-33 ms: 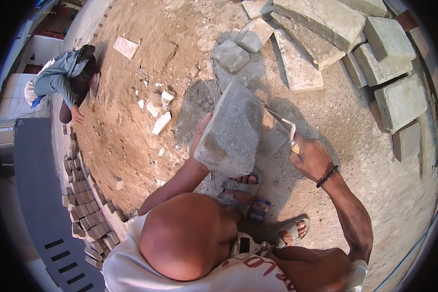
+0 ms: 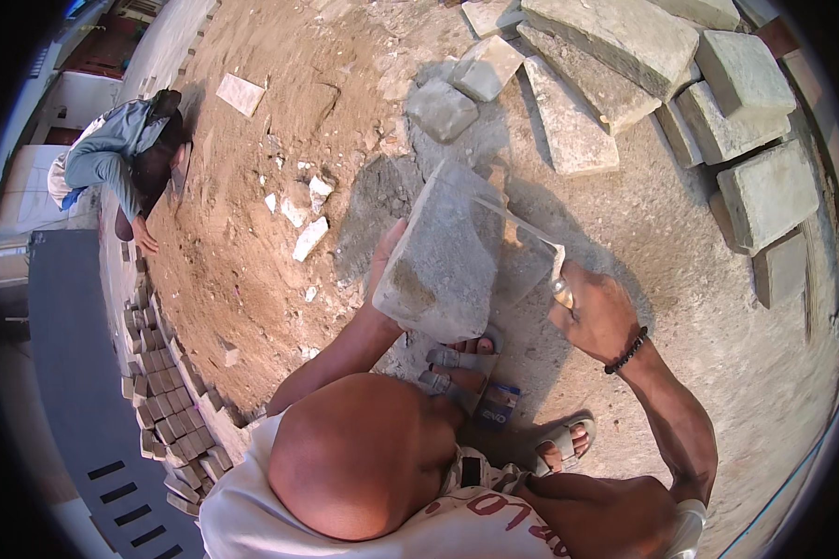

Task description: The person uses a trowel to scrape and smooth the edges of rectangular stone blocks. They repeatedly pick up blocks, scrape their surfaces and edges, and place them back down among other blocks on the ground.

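Note:
A grey concrete block is propped upright in front of me, my left hand gripping its left side with the fingers partly behind it. My right hand is closed on the handle of a metal trowel, whose thin blade reaches left over the block's right part. Below the block are my sandalled feet and a small dark blue packet on the ground.
Several concrete blocks lie piled at the right and top right. White rubble chunks and a flat slab lie on the dirt. A co-worker bends at the far left, above rows of small pavers beside a dark grey strip.
My right hand and the trowel have shifted slightly left toward the block. The co-worker's hand has moved a little down and left.

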Action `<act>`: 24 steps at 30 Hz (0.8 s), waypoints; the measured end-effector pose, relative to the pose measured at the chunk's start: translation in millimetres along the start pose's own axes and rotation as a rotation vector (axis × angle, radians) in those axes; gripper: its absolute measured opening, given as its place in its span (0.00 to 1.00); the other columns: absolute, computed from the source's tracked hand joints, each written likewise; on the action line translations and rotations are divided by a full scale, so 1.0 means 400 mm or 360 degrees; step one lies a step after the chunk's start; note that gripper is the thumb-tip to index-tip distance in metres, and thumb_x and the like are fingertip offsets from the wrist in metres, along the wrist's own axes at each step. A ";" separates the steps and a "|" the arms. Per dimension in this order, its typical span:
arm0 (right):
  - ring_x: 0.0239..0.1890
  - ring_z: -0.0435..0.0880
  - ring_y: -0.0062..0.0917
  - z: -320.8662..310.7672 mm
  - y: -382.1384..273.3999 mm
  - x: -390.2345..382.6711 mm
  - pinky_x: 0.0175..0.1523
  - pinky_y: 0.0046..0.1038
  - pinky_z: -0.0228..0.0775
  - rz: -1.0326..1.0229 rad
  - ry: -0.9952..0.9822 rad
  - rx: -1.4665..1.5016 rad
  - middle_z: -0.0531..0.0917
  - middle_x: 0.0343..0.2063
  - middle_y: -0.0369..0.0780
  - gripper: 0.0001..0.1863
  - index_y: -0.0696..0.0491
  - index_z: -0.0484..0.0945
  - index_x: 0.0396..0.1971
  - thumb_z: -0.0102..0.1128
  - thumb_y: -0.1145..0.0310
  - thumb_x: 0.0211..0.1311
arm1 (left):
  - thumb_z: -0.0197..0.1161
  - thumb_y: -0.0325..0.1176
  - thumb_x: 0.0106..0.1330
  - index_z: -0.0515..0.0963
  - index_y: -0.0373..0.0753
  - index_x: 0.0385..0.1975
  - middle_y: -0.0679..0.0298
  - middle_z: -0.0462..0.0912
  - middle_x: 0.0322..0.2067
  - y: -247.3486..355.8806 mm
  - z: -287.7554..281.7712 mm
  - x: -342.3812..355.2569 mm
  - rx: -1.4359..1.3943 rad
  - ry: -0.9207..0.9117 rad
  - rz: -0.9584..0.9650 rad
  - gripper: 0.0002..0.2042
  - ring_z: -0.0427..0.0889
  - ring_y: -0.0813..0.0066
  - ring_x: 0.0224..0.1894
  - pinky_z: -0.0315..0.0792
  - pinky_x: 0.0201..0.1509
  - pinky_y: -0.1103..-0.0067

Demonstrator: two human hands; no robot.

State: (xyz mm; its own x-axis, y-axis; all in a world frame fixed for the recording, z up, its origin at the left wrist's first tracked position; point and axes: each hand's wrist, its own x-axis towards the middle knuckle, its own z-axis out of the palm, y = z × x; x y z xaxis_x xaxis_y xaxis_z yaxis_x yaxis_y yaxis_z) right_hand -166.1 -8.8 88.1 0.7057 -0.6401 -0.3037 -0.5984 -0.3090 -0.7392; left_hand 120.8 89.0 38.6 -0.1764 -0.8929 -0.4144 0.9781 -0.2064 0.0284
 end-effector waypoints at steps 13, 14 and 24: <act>0.39 0.82 0.52 0.161 0.059 0.022 0.45 0.48 0.74 -0.0241 0.0153 0.0289 0.82 0.31 0.55 0.19 0.59 0.73 0.45 0.58 0.62 0.58 | 0.50 0.55 0.70 0.69 0.39 0.63 0.53 0.77 0.57 0.007 -0.016 0.017 0.0411 0.0224 0.0088 0.30 0.79 0.56 0.56 0.73 0.61 0.59; 0.39 0.82 0.52 0.151 0.092 0.032 0.45 0.48 0.74 -0.0028 0.0248 0.0320 0.82 0.31 0.55 0.20 0.59 0.73 0.46 0.58 0.61 0.58 | 0.50 0.56 0.70 0.70 0.39 0.63 0.53 0.77 0.56 -0.009 -0.009 0.027 0.0483 0.0253 0.0094 0.30 0.79 0.56 0.55 0.73 0.61 0.59; 0.35 0.83 0.52 0.152 0.255 -0.418 0.44 0.47 0.75 0.0607 0.0741 0.0766 0.82 0.28 0.58 0.23 0.61 0.72 0.48 0.58 0.60 0.59 | 0.64 0.50 0.55 0.60 0.37 0.67 0.52 0.73 0.57 -0.183 0.189 0.060 0.1683 0.0178 -0.0363 0.41 0.76 0.54 0.56 0.73 0.58 0.60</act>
State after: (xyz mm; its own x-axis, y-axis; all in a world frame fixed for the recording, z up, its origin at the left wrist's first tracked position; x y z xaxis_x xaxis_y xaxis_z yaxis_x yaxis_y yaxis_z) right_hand -321.9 109.3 27.1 0.1875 -0.9038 -0.3847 -0.4622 0.2644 -0.8464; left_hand 36.6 52.2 95.4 -0.2783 -0.7592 -0.5884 0.3237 -0.6509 0.6867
